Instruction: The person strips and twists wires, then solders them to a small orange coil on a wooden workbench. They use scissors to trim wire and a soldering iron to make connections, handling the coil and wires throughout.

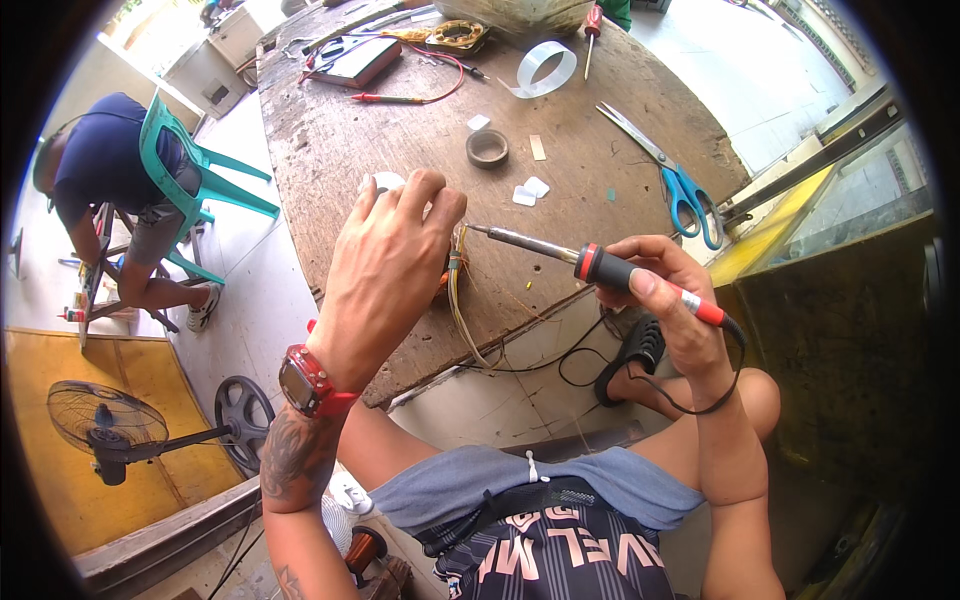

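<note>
In my right hand [668,290] is a soldering iron [600,266], gripped by its black and red handle. Its metal tip points left and lies close by the fingers of my left hand [395,265]. That hand is closed, back of the hand up, over something mostly hidden. From beneath it a bundle of thin wires [456,290] hangs over the table's near edge. A white rounded piece [386,182] shows just past its fingers; whether the hand holds it I cannot tell.
Scissors [680,185], a tape roll [487,149], a clear strip coil [546,70], a screwdriver [592,38] and a multimeter [352,62] with leads lie on the wooden table [400,120]. Left are a person [115,165], a green chair [205,180] and a fan [108,420].
</note>
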A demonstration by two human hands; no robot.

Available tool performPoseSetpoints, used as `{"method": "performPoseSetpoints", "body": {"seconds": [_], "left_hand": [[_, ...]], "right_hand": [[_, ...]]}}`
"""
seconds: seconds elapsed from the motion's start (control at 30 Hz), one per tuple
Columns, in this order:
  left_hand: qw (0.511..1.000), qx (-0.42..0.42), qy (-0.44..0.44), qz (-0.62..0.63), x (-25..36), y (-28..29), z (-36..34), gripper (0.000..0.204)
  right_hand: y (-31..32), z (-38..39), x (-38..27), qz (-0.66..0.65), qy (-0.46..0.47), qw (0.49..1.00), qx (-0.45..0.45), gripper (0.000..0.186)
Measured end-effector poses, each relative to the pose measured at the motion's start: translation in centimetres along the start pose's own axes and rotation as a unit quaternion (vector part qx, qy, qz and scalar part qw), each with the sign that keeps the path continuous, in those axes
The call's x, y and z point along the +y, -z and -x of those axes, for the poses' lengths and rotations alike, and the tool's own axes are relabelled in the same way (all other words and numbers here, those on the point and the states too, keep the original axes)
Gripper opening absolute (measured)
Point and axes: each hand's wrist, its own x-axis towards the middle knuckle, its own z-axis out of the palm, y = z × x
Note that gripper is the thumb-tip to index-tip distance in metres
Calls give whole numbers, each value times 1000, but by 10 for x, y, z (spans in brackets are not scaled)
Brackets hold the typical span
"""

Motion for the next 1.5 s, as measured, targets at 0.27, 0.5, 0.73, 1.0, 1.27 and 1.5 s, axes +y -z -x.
{"method": "performPoseSetpoints", "body": {"seconds": [0.27, 0.5, 0.73, 1.0, 1.27, 1.5], "left_hand": [[1000, 0, 2, 2, 0, -1, 0, 26], [1000, 5, 9, 4, -1, -2, -1, 26], [1000, 9, 6, 1, 0, -3, 0, 24], [1000, 15, 17, 19, 0, -5, 0, 14], [999, 33, 12, 3, -1, -5, -1, 19], [994, 56, 50, 76, -7, -6, 3, 16]], "right_hand": [[1, 0, 2, 1, 2, 1000, -3, 47], [1, 0, 2, 1, 4, 1000, -3, 48], [1, -1, 2, 3, 5, 1000, -3, 49], [1, -1, 1, 3, 5, 1000, -3, 49], [0, -2, 2, 10, 4, 1000, -4, 50], [2, -1, 0, -2, 0, 1000, 16, 52]]}}
